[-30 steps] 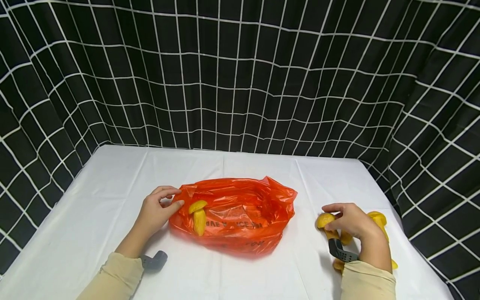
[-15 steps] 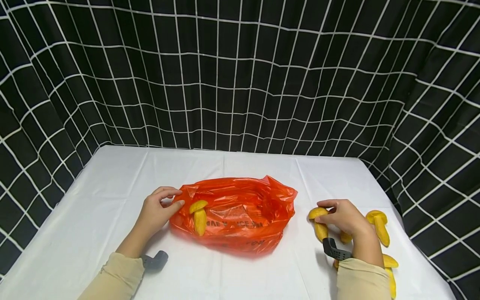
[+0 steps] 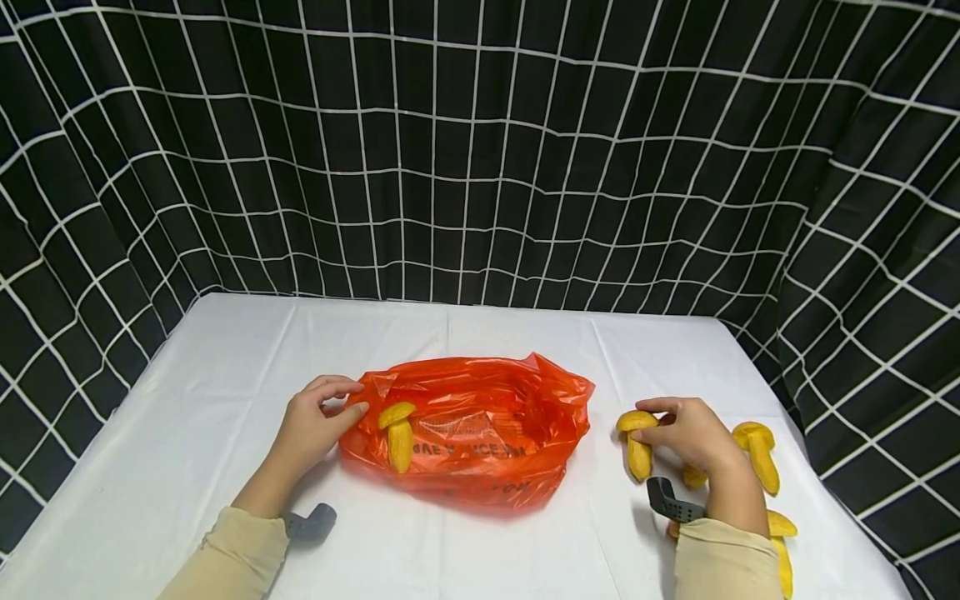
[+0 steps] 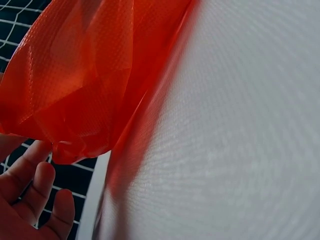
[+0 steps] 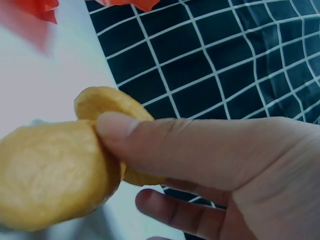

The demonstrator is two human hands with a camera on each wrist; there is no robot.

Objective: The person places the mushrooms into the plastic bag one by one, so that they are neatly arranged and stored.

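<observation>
My left hand (image 3: 311, 427) holds the left edge of a red plastic bag (image 3: 480, 492) between thumb and index finger; the left wrist view shows the other fingers spread loosely below the plastic (image 4: 75, 100). One yellow mushroom (image 3: 401, 443) lies inside the bag's open mouth, at its left side. To the right of the bag, my right hand (image 3: 693, 435) pinches another yellow mushroom (image 3: 639, 460) near its cap, with the stem pointing down toward me. In the right wrist view the thumb presses where cap and stem (image 5: 55, 175) meet.
More yellow mushrooms lie at the right: one near the table edge (image 3: 763, 462), one closer to me (image 3: 782, 558), and others partly hidden under the right hand and wrist. A white cloth covers the table (image 3: 247, 350). Black curtains (image 3: 480, 150) with white grid lines surround it.
My right hand has shifted left with the pinched mushroom, uncovering the mushrooms at the right. The held mushroom's stem has swung slightly to hang straighter. My left hand and the bag look unchanged.
</observation>
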